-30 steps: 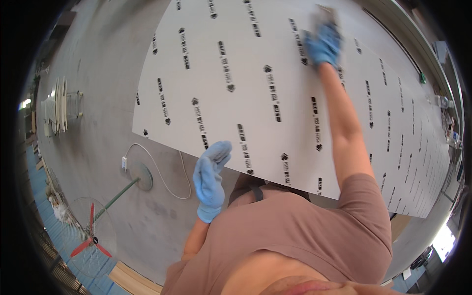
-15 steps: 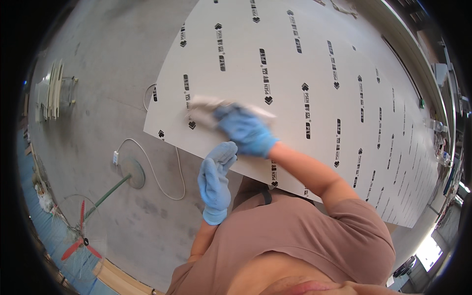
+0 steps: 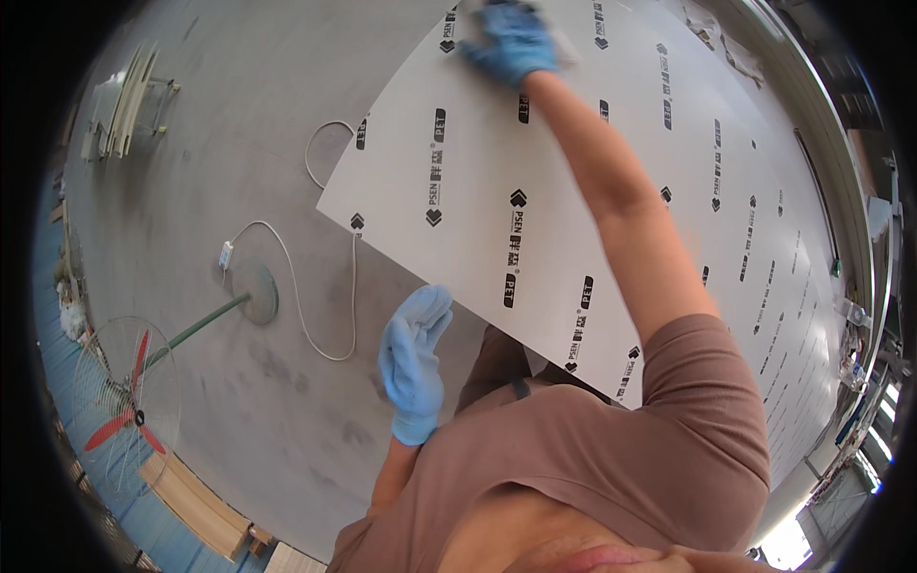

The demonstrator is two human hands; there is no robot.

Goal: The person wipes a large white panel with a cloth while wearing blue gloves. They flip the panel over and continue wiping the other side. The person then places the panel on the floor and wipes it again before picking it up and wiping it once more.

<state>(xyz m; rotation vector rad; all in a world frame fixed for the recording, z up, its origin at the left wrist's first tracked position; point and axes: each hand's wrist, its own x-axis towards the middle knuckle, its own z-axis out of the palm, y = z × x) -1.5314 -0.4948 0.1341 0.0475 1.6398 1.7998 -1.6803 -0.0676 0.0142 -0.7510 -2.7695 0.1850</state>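
A large white panel with rows of dark printed marks lies before me. At its far part, my right hand, in a blue glove, presses a pale cloth against the surface. Much of the cloth is under the hand, and the hand's far side is blurred. My left hand, also blue-gloved, is raised beside the panel's near edge. Its fingers are stretched out and slightly bent, with nothing visible in them.
On the left stands a floor fan with red blades and a green pole. A white cable runs over the floor to the panel. A rack of upright boards is at the far left. Clear bottles stand at the right.
My right hand has slid the cloth away from me across the panel to its far part, and the arm is stretched out. My left hand has stayed raised near the edge.
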